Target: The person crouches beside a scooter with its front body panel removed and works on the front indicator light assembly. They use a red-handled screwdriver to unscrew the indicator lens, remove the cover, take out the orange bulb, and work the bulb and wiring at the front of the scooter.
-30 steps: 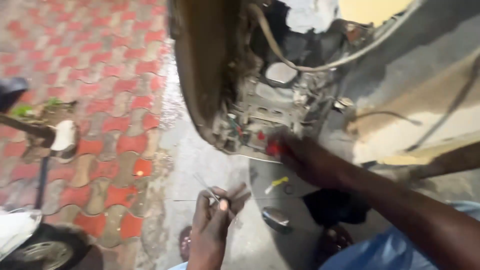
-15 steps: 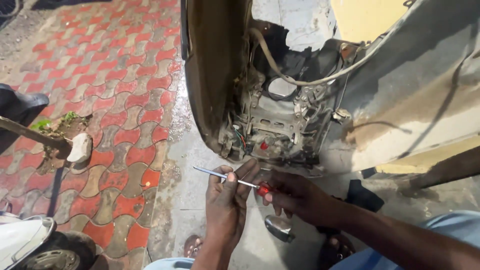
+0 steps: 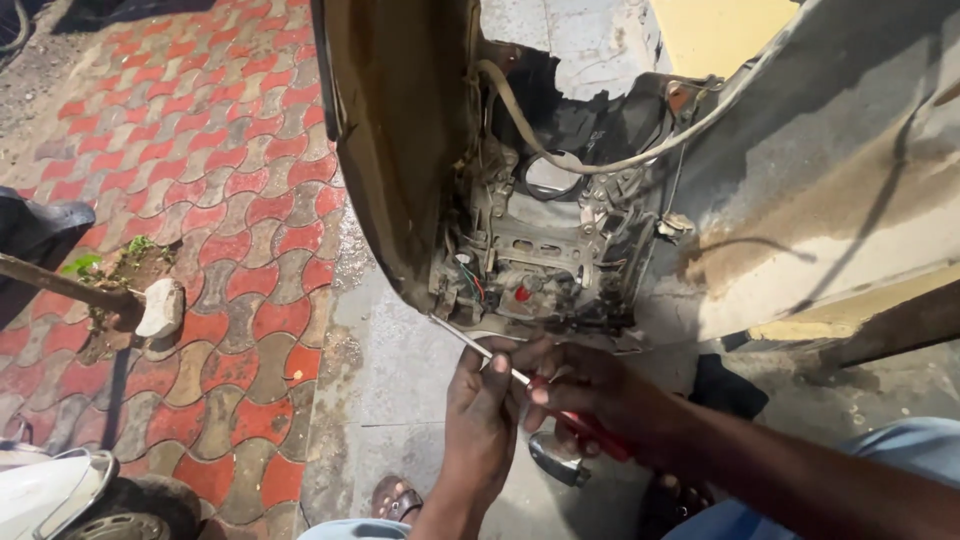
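Note:
My right hand [image 3: 590, 392] grips the red handle of a screwdriver [image 3: 560, 405]. Its metal shaft runs up-left to a tip near the lower edge of an opened scooter front panel [image 3: 400, 150]. My left hand [image 3: 482, 415] pinches the shaft about midway, just below the exposed mechanism [image 3: 545, 255] of grey metal parts, coloured wires and a pale cable [image 3: 560, 150]. Both hands sit close together under the panel's open inside.
Red and grey interlocking paving [image 3: 200, 200] lies to the left. A stone beside a small plant [image 3: 150, 300] sits there. A white vehicle part with a tyre [image 3: 70, 500] fills the bottom-left corner. A chrome part [image 3: 552, 458] lies on the concrete by my sandalled foot [image 3: 395, 495].
My right hand came down from the mechanism and joined the left on the screwdriver. The tool's tip has risen toward the panel's lower edge.

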